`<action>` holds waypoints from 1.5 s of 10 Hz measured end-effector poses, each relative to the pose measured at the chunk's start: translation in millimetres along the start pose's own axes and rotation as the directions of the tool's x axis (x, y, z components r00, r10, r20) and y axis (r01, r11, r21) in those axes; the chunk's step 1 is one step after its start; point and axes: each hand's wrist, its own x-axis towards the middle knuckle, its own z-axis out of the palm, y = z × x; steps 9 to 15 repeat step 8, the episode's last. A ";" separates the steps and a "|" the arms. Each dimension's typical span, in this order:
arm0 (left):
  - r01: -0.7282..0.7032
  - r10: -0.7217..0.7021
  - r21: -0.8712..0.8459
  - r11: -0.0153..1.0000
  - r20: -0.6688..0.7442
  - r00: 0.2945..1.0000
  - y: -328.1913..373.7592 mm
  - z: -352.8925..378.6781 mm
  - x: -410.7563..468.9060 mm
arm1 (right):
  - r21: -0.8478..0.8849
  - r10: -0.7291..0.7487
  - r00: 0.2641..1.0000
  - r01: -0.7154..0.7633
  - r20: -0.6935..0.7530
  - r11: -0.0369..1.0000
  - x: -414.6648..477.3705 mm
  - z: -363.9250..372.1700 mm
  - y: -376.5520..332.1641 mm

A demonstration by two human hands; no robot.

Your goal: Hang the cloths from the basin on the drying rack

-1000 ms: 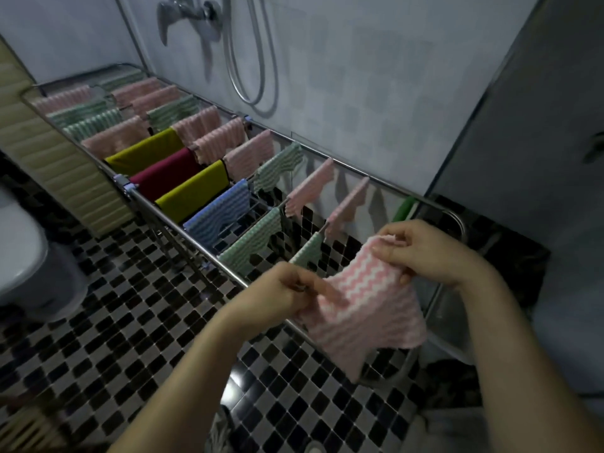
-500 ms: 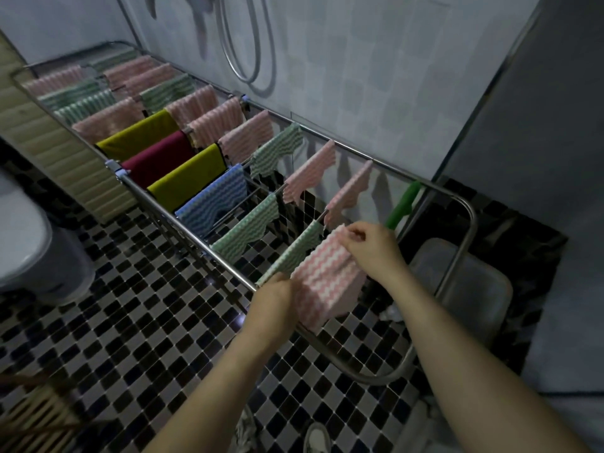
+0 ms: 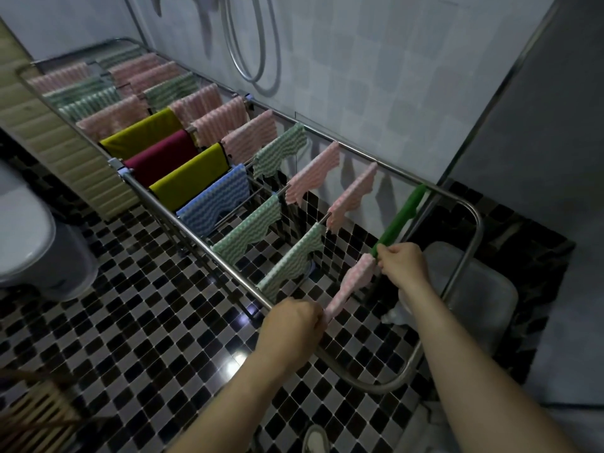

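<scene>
A pink zigzag cloth [image 3: 351, 287] lies folded over a bar near the right end of the steel drying rack [image 3: 470, 259]. My left hand [image 3: 292, 328] pinches its near end at the front rail. My right hand [image 3: 403, 261] pinches its far end, beside a green handle [image 3: 400, 220]. Several pink, green, blue, yellow and maroon cloths [image 3: 202, 178] hang on the bars to the left. A pale plastic basin [image 3: 480, 300] sits on the floor under the rack's right end, partly hidden by my right forearm.
The floor is black-and-white checked tile [image 3: 137, 308]. A white toilet [image 3: 29, 243] stands at the left. A shower hose [image 3: 248, 44] hangs on the tiled wall behind the rack. A wicker basket edge [image 3: 36, 416] shows at the bottom left.
Both hands carried the pink cloth from in front of me down onto the rack bar and stretched it along the bar. The cloth now hangs narrow and taut.
</scene>
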 end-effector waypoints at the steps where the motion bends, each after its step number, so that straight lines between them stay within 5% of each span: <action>1: -0.014 0.014 0.036 0.999 -0.007 1.000 -2.3 2.4 1.9 | -0.042 -0.004 1.000 0.004 0.003 0.999 3.8 -0.5 -1.2; 6: -0.024 0.020 0.071 0.997 0.054 0.998 -4.5 3.1 -5.2 | -0.104 -0.024 0.999 0.028 0.041 0.994 1.7 -1.1 -2.1; 8: -0.015 0.014 -0.023 1.000 -0.049 0.999 -11.5 -10.2 -19.0 | -0.114 -0.029 0.998 0.035 0.059 0.993 -5.3 -8.0 -1.6; 15: -0.015 0.014 -0.023 1.000 -0.049 0.999 -11.5 -10.2 -19.0 | -0.114 -0.029 0.998 0.035 0.059 0.993 -5.3 -8.0 -1.6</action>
